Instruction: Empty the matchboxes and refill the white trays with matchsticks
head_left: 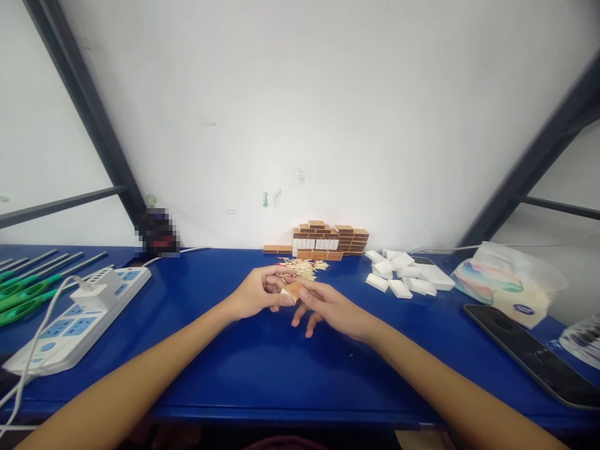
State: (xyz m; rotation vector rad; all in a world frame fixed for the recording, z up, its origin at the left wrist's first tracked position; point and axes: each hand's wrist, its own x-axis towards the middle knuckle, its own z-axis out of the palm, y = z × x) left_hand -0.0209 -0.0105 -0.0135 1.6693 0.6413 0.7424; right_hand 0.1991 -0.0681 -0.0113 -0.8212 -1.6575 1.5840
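Observation:
Between my two hands is a small matchbox (pixel 294 290) with a tan top, its white inner tray showing at the left end. My left hand (pixel 262 290) pinches that white end between thumb and fingers. On the tan cover, my right hand (pixel 328 306) grips with thumb and forefinger while its other fingers hang loosely below. Just behind the hands lies a loose pile of matches (pixel 304 269), some with red heads. Stacked matchboxes (pixel 349 240) stand against the wall beyond the pile. White matchbox trays (pixel 398 272) are heaped to the right.
At left, a white power strip (pixel 89 319) with a plugged-in charger and cable lies beside green-handled tools (pixel 28 290). A black phone (pixel 529 356), a tissue pack (pixel 506 281) and clear plastic (pixel 584 337) occupy the right. Slanted dark frame bars (pixel 89 100) flank the blue table (pixel 281 381).

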